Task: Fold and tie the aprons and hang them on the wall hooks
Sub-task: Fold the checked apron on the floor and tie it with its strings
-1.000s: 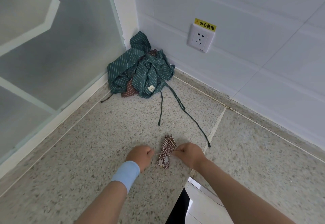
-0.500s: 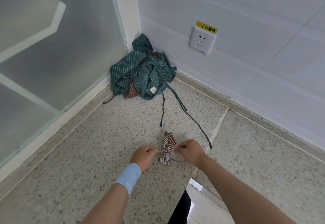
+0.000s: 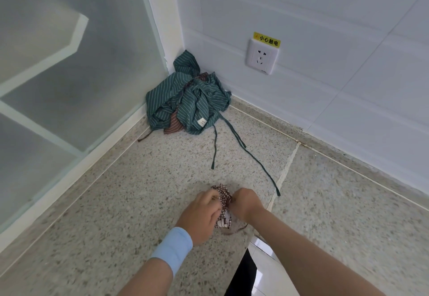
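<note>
While hands (image 3: pixel 202 215) (image 3: pixel 246 202) pinch, checked apron (image 3: pixel 224 195) lies bunched.

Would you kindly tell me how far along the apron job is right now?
Done: the checked apron looks folded into a bundle. In hand: the left hand and right hand grip it, apparently tying its strings. Left: the green striped apron and brown apron lie crumpled in the corner; no hooks show.

Bundled checked apron (image 3: pixel 223 197); crumpled green apron (image 3: pixel 185 100)

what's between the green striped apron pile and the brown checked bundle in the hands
Head view: speckled stone floor, crossed by two loose green apron ties.
</note>
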